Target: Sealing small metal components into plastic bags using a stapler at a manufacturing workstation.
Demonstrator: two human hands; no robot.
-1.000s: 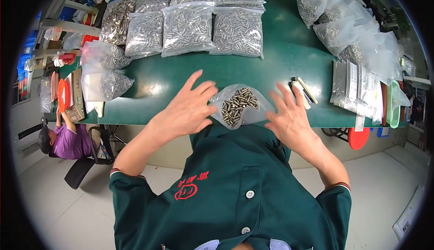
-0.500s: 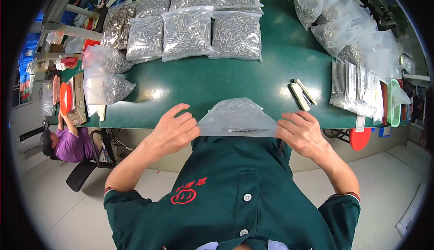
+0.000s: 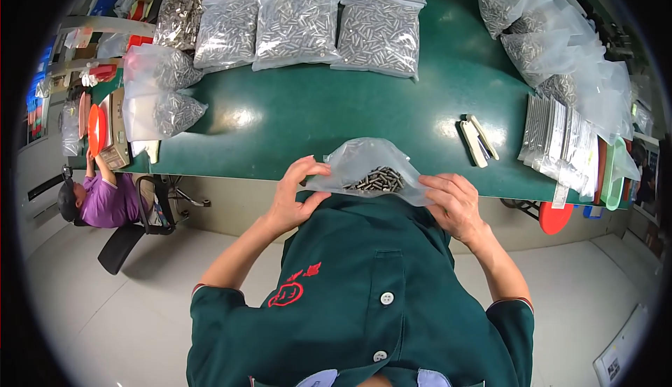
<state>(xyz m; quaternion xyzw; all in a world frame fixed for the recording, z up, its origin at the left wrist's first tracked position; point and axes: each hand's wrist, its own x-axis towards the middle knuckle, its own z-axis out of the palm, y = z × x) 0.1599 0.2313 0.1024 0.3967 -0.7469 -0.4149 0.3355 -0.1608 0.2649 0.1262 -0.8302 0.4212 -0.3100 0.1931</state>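
Note:
A clear plastic bag point(image 3: 350, 154) with its mouth gaping is held at the table's near edge, in front of my belly. Small metal pins point(image 3: 381, 180) show in a heap through the opening. My left hand point(image 3: 299, 192) is at the bag's left corner, fingers curled at the far lip and thumb spread below by the near lip. On the opposite corner, my right hand point(image 3: 453, 201) is closed, pinching the plastic with thumb and fingers. A cream-and-black stapler point(image 3: 477, 142) lies on the table beyond my right hand.
Large bags of metal pins point(image 3: 297, 26) line the far side of the green table point(image 3: 280, 121). Smaller filled bags point(image 3: 178, 112) sit left, and more point(image 3: 535, 54) stand right. Flat packets point(image 3: 553, 138) are stacked by a green basket point(image 3: 613, 177). A person in purple point(image 3: 112, 198) sits at left.
The bag's mouth has gone from flat to open, exposing the pins. My left hand has moved right and its thumb has spread from the fingers. The view has shifted slightly.

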